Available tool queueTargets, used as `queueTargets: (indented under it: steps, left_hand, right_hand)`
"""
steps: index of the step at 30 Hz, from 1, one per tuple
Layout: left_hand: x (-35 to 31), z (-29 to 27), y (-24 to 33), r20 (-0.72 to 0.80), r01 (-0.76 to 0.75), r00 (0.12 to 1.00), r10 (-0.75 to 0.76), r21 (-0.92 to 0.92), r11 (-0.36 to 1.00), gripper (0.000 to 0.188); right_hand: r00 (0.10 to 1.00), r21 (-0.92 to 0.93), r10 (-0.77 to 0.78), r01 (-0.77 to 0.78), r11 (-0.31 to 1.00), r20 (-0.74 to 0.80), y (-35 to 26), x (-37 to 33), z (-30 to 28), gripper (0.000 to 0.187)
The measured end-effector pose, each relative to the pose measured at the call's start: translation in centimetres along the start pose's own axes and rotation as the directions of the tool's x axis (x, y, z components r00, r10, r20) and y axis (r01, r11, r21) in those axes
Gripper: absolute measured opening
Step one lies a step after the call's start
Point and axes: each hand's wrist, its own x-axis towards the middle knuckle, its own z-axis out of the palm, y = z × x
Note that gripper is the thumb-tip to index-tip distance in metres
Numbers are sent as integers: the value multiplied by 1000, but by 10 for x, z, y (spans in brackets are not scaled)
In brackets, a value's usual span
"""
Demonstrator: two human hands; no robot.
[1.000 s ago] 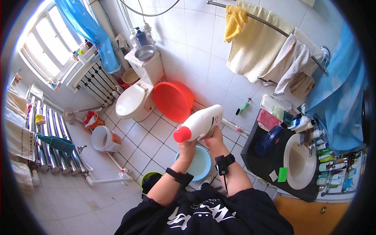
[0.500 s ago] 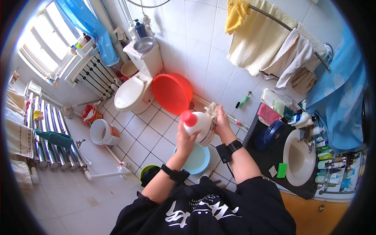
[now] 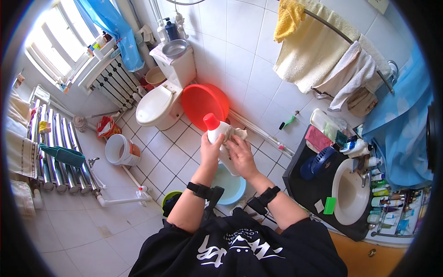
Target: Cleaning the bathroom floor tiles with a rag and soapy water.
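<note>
A white plastic bottle with a red screw cap (image 3: 217, 134) is held upright at chest height, above a tiled bathroom floor (image 3: 175, 152). The left hand (image 3: 211, 150) is wrapped around the bottle's side, fingers closed on it, apparently to steady it. The right hand (image 3: 241, 154) is pressed flat against the other side, with a crumpled pale cloth (image 3: 235, 135) pinned between palm and bottle, seemingly so the surface can be rubbed. Whether the right fingers curl around the bottle or only press the cloth cannot be told.

Directly below the hands, a light blue round plastic basin (image 3: 230, 187) sits on the floor, perhaps placed to catch drips. A larger red round plastic basin (image 3: 200, 104) is leaned on edge against the white tiled wall, beside a white toilet with closed lid (image 3: 157, 104). A white plastic bucket (image 3: 121, 150) stands near a chrome radiator. To the right, a dark counter with a white oval sink (image 3: 350, 191) is crowded with bottles.

The bottle's lower part is hidden behind the hands. Much of the blue basin is covered by the forearms. A green object near the left elbow is mostly cut off and cannot be identified.
</note>
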Motion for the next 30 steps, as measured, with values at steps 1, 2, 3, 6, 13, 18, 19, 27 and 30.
queueTargets:
  steps: [1, 2, 3, 6, 13, 18, 19, 27, 30]
  left_hand:
    - [3, -5, -1, 17, -2, 1000, 3, -68, 998, 60]
    - [3, 1, 5, 50, 5, 999, 3, -146, 989, 61]
    - [0, 8, 10, 71, 52, 997, -40, -176, 983, 63]
    - [0, 14, 18, 83, 80, 994, -65, -201, 976, 66]
    - [0, 22, 15, 132, -14, 990, 41, -194, 981, 65]
    - [-4, 19, 0, 91, 52, 995, -32, -226, 973, 72]
    - [-3, 19, -2, 90, 63, 995, -41, -253, 965, 72]
    - [29, -13, 20, 144, -33, 985, 91, -365, 930, 64]
    - [46, -27, 44, 294, 3, 952, 88, -296, 955, 69]
  right_hand:
    - [993, -145, -120, 122, 982, 24, -15, 6, 0, 32]
    - [972, -295, -232, 234, 927, 43, -26, 13, -8, 35]
    - [969, -216, -216, 239, 947, 124, -23, 16, -12, 37]
    - [946, -323, -214, 286, 902, 243, -9, 8, -11, 41]
    - [979, -22, 23, -19, 1000, 202, 23, -4, 18, 36]
    - [893, 217, 381, -432, 875, 239, 28, -8, 21, 27]
    - [899, 223, 371, -421, 880, 232, 29, -9, 20, 27]
    - [839, -87, 430, -427, 900, 333, 67, -32, -4, 25]
    - [744, 156, 613, -661, 734, 266, 95, -38, -15, 27]
